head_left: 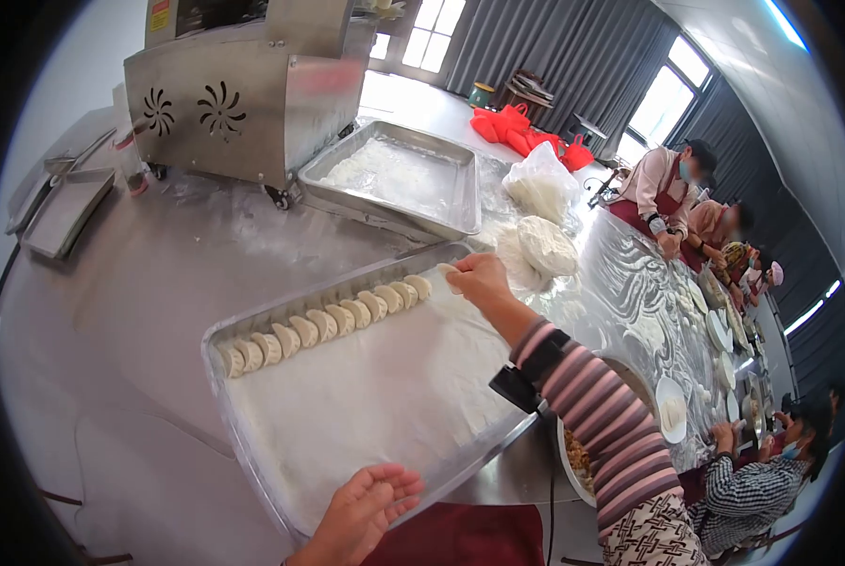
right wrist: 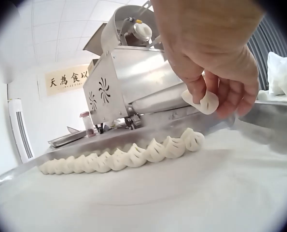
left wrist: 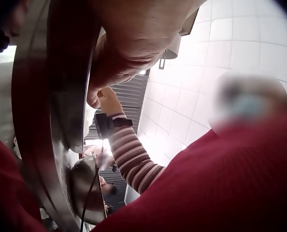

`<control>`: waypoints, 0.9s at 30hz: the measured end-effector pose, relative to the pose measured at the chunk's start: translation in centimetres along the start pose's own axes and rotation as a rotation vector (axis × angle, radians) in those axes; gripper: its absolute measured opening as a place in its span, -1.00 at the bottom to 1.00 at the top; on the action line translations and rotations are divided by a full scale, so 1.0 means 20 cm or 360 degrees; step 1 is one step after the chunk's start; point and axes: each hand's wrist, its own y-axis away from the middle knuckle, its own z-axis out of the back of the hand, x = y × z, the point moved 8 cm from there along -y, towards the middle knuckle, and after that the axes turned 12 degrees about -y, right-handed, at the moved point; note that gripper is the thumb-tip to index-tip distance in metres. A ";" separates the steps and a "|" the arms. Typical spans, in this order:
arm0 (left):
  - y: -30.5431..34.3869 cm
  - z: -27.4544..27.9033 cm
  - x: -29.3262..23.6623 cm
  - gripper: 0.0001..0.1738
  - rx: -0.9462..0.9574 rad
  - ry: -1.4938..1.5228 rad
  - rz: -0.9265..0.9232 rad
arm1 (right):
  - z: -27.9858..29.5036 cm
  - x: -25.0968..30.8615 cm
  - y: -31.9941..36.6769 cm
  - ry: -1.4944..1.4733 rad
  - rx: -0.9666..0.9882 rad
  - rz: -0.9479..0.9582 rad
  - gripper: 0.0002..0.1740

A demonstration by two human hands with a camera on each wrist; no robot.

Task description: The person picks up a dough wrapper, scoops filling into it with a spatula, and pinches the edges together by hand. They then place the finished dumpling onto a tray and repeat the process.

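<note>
**Q:** Left grip (head_left: 370,505), state?
**A:** Released. My fingers lie straight against the near rim of the tray (head_left: 366,396), which lies on the desk (head_left: 130,283).
**Q:** Tray contents?
**A:** A row of dumplings (head_left: 323,325) runs along the tray's far rim.
**Q:** Right grip (head_left: 479,278)?
**A:** It is grasping one dumpling (right wrist: 201,102), pinched between thumb and fingers just above the tray, at the row's right end.
</note>
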 end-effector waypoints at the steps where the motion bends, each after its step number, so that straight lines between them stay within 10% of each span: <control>1: 0.00 0.01 0.00 -0.57 -0.0003 0.0027 0.0010 | -0.03 -0.02 -0.04 -0.0005 -0.0006 0.0000 -0.68; 19: 0.01 0.01 -0.01 -0.58 -0.0053 -0.0059 -0.0063 | -0.20 -0.12 -0.18 0.0471 -0.0065 0.0028 -0.80; 27: 0.01 0.00 -0.04 -0.68 -0.0127 -0.0321 -0.0095 | 0.11 0.36 0.09 0.0628 -0.0082 0.0627 -0.74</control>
